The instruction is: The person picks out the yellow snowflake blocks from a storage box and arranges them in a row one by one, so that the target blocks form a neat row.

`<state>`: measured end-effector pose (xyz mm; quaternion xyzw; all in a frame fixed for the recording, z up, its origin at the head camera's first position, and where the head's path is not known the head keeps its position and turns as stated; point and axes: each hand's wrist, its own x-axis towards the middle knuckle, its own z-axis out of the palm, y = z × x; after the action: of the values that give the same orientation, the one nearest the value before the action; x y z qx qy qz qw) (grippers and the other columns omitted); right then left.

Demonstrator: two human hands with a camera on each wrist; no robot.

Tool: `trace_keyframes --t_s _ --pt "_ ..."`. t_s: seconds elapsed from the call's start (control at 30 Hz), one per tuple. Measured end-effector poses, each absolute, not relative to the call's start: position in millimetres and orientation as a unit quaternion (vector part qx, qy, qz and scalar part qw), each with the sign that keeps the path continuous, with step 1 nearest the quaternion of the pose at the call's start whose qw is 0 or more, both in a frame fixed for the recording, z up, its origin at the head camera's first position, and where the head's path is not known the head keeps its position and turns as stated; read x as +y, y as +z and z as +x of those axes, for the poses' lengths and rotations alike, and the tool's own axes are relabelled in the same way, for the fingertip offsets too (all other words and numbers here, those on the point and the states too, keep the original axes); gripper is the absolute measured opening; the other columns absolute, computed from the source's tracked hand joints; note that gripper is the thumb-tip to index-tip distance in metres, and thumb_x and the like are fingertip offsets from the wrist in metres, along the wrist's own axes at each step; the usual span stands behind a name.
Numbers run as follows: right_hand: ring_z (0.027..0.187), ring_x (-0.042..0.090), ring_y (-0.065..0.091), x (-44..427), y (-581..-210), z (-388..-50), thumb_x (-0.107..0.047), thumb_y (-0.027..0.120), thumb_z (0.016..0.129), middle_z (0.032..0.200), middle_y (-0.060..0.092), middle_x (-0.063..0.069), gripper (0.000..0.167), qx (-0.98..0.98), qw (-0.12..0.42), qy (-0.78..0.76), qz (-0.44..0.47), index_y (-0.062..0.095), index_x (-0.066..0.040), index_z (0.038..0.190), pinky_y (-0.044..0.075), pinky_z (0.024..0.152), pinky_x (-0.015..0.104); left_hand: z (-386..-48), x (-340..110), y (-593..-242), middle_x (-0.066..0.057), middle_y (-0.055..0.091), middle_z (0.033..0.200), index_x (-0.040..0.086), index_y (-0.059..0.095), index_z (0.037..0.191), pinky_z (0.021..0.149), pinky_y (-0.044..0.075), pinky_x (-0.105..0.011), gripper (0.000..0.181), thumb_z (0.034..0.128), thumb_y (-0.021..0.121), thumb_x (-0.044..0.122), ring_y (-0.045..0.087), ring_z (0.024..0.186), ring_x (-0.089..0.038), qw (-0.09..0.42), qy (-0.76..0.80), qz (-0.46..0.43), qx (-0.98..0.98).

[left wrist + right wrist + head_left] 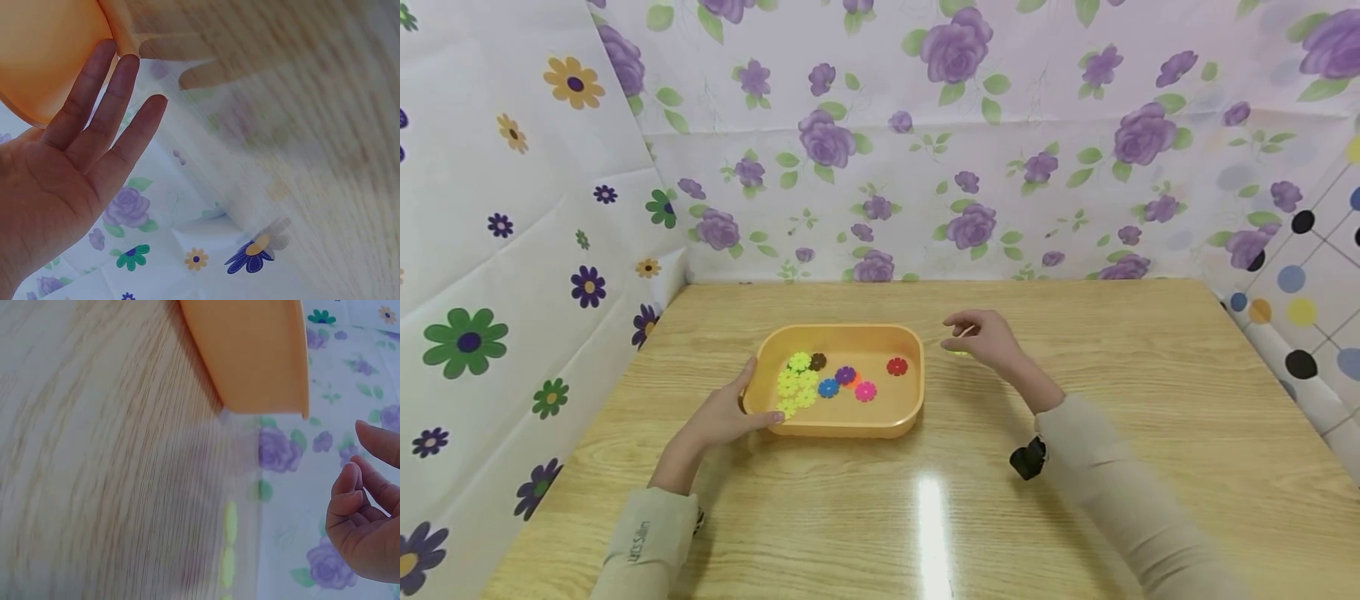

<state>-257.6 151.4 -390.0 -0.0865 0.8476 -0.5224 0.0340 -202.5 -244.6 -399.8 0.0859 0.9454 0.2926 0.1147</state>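
Note:
An orange tray (850, 431) holds several flower-shaped discs: a yellow-green cluster (806, 379) at the left, a red disc (897, 367) at the right, brown, blue, purple, orange and pink ones between. My left hand (721, 414) rests against the tray's left end, thumb on its near rim; in the left wrist view the visible fingers (112, 112) are extended beside the tray's outer wall (50, 56). Right of the tray, my right hand (988, 340) hovers over a partly hidden yellow-green disc (958, 352). The right wrist view shows that hand (369, 519) empty, thumb and index apart, other fingers bent.
The wooden table (1075, 350) reaches back to a purple-flowered cloth (865, 167). Another patterned cloth (512, 275) borders it at the left, and a dotted one (1300, 283) at the right. A black object (1028, 459) sits by the right cuff.

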Motion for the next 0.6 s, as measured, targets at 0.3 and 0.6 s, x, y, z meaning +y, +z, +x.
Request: trace_keyframes --t_s 0.3,0.6 --pt "0.076 0.019 0.055 118 -387 -251 -0.008 0.070 0.078 0.087 0.056 0.009 0.034 0.829 0.050 -0.546 -0.107 0.062 0.001 0.110 0.046 0.064 0.031 -203 -245 -401 -0.031 0.020 0.143 0.003 0.002 0.146 0.097 0.027 -0.055 0.109 0.0739 0.070 0.049 0.029 0.125 -0.046 0.118 0.293 0.084 0.945" --pt "0.071 0.018 0.054 87 -386 -249 -0.008 0.073 0.077 0.084 0.058 0.008 0.030 0.820 0.055 -0.555 -0.128 0.065 -0.001 0.104 0.044 0.059 0.025 -204 -245 -401 -0.030 0.021 0.142 0.003 0.003 0.146 0.097 0.029 -0.054 0.107 0.0745 0.071 0.046 0.031 0.124 -0.045 0.118 0.295 0.078 0.945"
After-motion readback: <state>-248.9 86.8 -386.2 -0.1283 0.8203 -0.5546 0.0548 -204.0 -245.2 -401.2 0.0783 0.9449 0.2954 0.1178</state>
